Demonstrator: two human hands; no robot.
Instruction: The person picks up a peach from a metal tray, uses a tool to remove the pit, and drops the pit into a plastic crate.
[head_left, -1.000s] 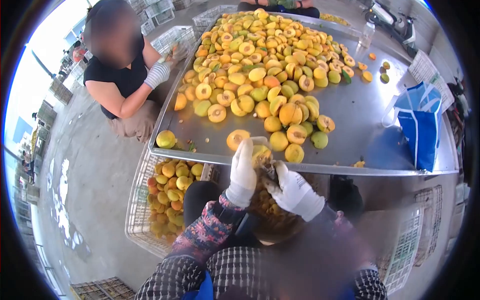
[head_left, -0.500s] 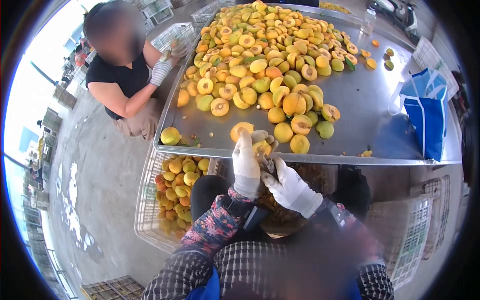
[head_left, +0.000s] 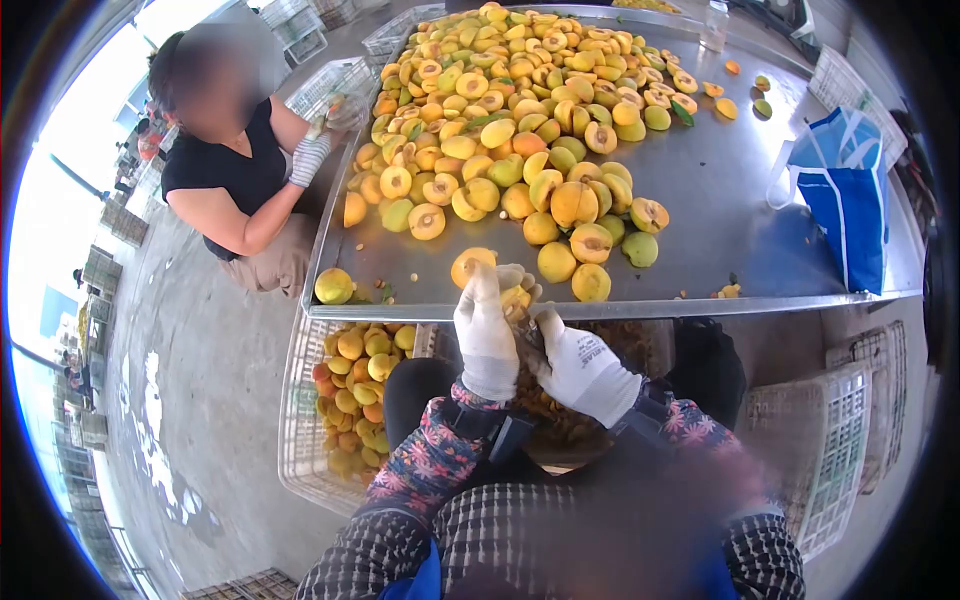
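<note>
The right hand (head_left: 590, 374) had risen slightly — half-curled, its hold hidden from me; the left hand (head_left: 486, 335) cupped a yellow peach (head_left: 515, 299), probably for steadying.

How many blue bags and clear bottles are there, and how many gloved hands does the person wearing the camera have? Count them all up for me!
Blue bag: 1
Clear bottle: 1
Left hand and right hand, both gloved: 2
Total: 4

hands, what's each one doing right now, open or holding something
Left hand: closed, holding a yellow fruit.
Right hand: partly curled beside the fruit; its grip is too blurred to tell.
</note>
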